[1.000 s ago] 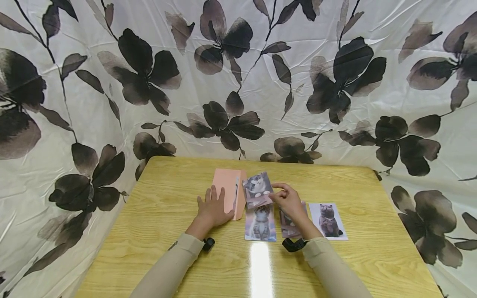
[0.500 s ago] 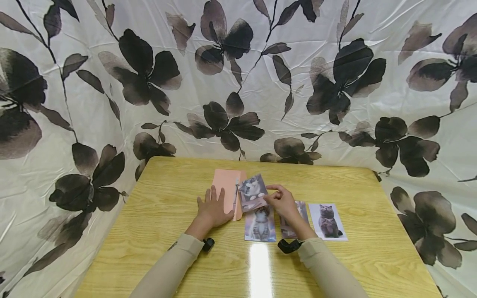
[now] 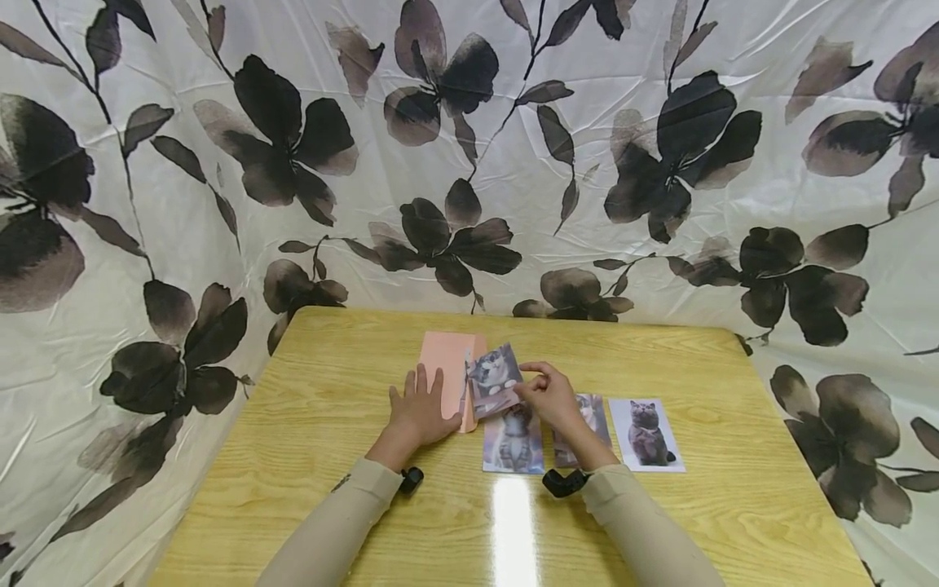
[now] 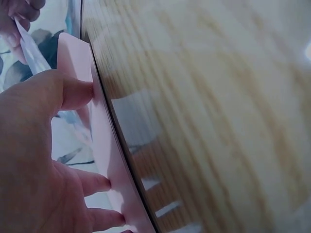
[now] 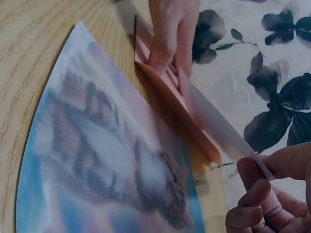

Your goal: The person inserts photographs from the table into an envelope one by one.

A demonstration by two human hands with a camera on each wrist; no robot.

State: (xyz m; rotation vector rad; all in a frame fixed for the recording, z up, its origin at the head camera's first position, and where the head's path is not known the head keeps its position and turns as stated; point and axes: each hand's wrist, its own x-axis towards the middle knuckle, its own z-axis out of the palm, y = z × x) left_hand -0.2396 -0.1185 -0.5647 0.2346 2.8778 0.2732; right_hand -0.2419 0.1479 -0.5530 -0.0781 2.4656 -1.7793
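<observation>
A pink envelope (image 3: 443,350) lies on the table, its flap side facing right. My left hand (image 3: 421,408) rests on it with fingers spread; in the left wrist view the thumb and fingertips press on the pink paper (image 4: 109,145). Between thumb and fingers my right hand (image 3: 552,399) pinches a cat photo card (image 3: 493,377) by its right edge. The card is tilted, and its left edge overlaps the envelope's opening. From the right wrist, that card (image 5: 218,131) shows nearly edge-on, raised beside the flap (image 5: 182,121). A strip of a picture shows along the envelope's opening.
A kitten card (image 3: 513,448) lies just below the held card, partly covered by it in the head view. Another card (image 3: 596,412) lies partly under my right forearm, and a grey cat card (image 3: 645,436) is farther right. Floral cloth (image 3: 455,163) hangs behind the wooden table (image 3: 330,359).
My right hand has moved left with the cat photo card, bringing its left edge over the envelope's opening. The left hand has stayed in place on the envelope.
</observation>
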